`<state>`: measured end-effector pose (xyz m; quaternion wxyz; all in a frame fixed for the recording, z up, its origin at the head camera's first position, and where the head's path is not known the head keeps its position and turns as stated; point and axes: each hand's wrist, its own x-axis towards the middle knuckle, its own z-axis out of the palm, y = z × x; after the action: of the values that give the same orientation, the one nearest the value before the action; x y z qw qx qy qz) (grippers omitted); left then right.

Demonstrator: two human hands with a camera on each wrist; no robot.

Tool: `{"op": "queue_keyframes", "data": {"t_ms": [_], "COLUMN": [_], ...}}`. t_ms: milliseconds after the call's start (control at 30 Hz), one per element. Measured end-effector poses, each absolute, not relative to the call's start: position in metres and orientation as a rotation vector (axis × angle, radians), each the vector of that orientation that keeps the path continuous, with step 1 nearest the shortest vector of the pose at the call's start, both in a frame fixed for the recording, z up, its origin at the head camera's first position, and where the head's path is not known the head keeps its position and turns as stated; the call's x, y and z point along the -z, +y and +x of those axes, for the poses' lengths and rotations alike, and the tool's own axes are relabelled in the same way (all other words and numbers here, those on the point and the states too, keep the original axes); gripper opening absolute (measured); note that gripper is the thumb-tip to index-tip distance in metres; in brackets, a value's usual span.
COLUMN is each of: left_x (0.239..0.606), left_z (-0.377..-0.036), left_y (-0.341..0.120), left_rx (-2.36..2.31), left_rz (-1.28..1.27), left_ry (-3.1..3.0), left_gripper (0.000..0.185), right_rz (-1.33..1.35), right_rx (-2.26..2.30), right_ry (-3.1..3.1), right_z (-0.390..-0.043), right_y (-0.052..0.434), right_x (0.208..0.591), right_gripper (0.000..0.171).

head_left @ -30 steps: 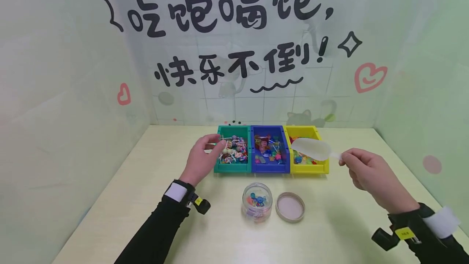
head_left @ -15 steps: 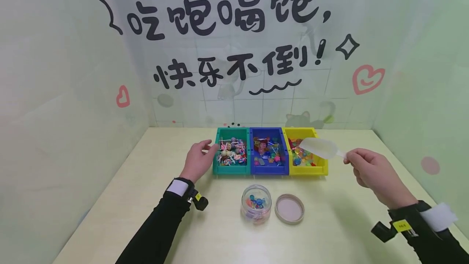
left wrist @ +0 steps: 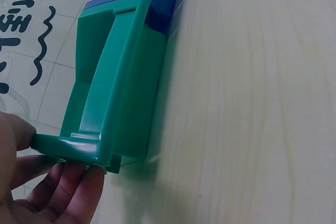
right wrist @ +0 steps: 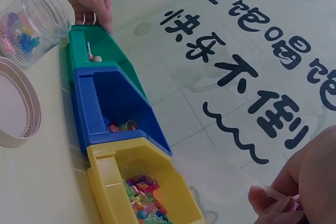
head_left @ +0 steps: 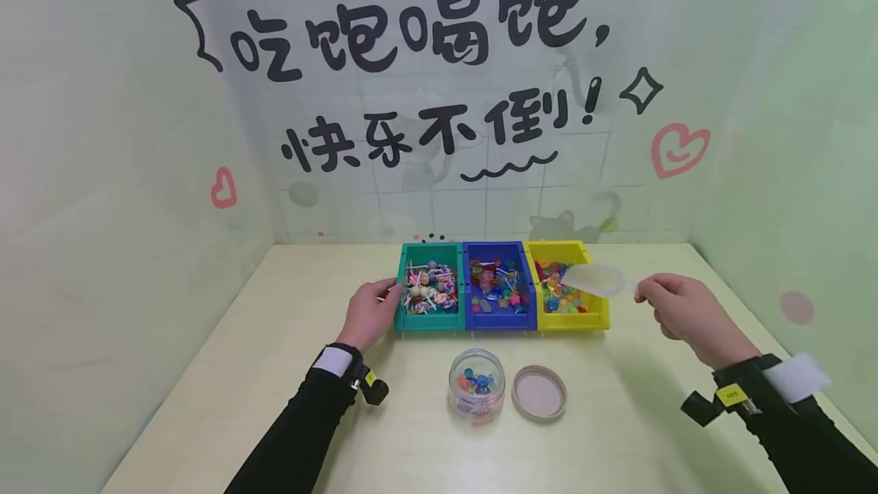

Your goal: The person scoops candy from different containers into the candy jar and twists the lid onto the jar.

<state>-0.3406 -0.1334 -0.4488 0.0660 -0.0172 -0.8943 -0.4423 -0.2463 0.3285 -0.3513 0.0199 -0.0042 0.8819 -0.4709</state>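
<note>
My left hand (head_left: 370, 316) holds the left side wall of the green bin (left wrist: 137, 95). In the left wrist view the thumb lies at its rim and the other fingers curl against its outer side. Miniature lollipops and candies fill that bin. My right hand (head_left: 696, 319) pinches the handle of a translucent white scoop (head_left: 595, 280), whose bowl hangs over the yellow bin (head_left: 572, 322). Colourful clear pieces lie in the yellow bin. Between the two stands a blue bin (head_left: 501, 322) with mixed small pieces. The right wrist view shows the scoop only faintly.
In front of the bins stands a clear jar (head_left: 476, 399), uncapped, with colourful small pieces inside. Its pinkish lid (head_left: 539, 395) lies just to the right. A printed backdrop (head_left: 384, 212) rises behind the pale table (head_left: 583, 448).
My left hand has lowered from above the green bin's edge and now grips its side. The scoop stays over the yellow bin, shifting only slightly. The head view has tilted a little.
</note>
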Motion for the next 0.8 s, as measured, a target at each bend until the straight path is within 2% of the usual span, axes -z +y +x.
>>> {"op": "queue_keyframes", "data": {"t_ms": [233, 800], "left_x": [0.449, 0.452], "left_z": [-0.338, -0.339], "left_y": [-0.130, -0.132], "left_rx": [1.399, 1.475], "left_rz": [-0.009, -0.008], "left_ry": [-2.697, -2.690], "left_gripper": [0.046, 0.045], "right_rz": [-0.029, 0.029], "right_rx": [1.277, 0.736], "right_ry": [2.755, 2.809], "right_z": [-0.262, -0.308], "right_y": [0.326, 0.301], "right_x": [0.348, 0.328], "right_gripper": [0.031, 0.035]}}
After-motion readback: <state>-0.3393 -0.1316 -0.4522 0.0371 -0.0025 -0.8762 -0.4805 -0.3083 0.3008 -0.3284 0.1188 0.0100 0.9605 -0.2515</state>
